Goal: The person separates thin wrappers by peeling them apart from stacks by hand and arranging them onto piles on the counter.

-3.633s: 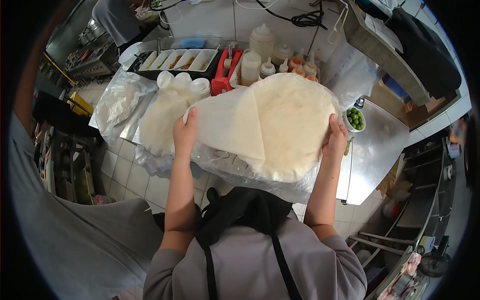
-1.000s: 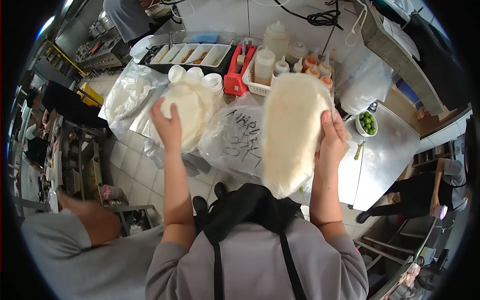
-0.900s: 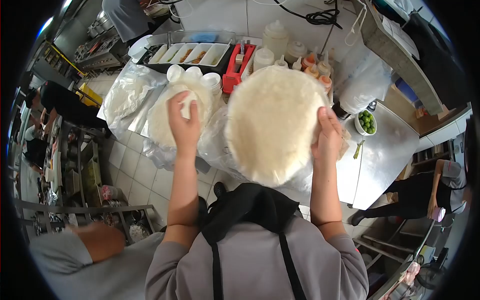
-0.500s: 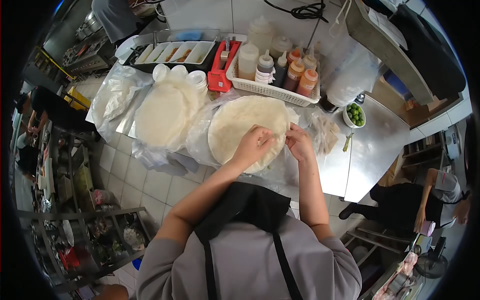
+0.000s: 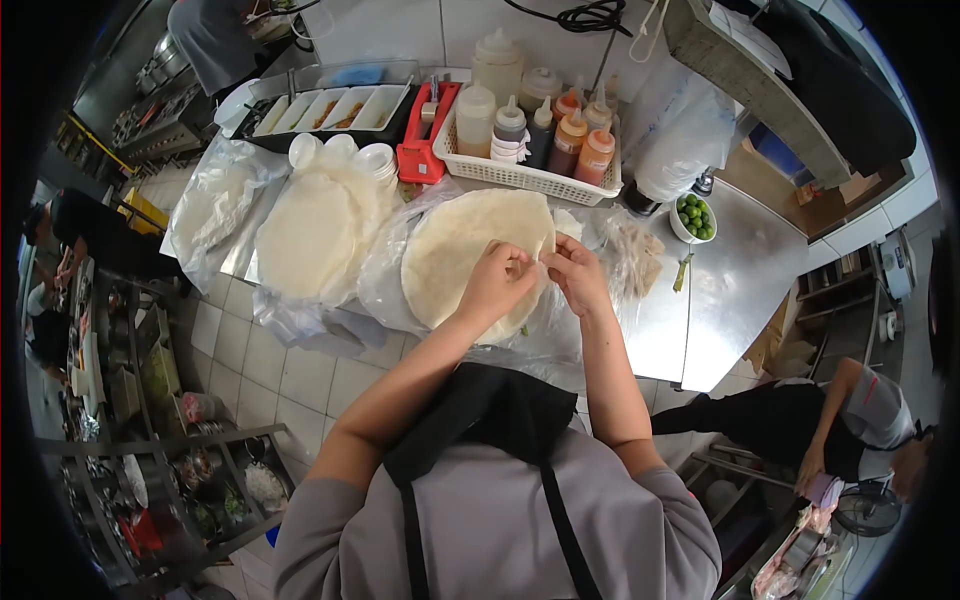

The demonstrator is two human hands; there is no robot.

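Furthest left on the counter, at nine o'clock and well apart from the round pale sheet before the wearer, a crumpled plastic bag. Also at nine, nearer, a flat pile of thin pale rounds. Between ten and eleven, a black tray of white food containers. At eleven, a red tape dispenser stands upright.

The sheet itself lies flat over clear plastic. The left hand is over its three o'clock side, fingers curled and thumb drawn in towards them; whether they grip the edge cannot be told. At one o'clock, a white basket holds upright squeeze bottles. The right hand is at three o'clock, fingertips bunched at the sheet's edge and facing the left hand; a pinch cannot be confirmed. Just short of three, further out, a white bowl contains green citrus fruit.
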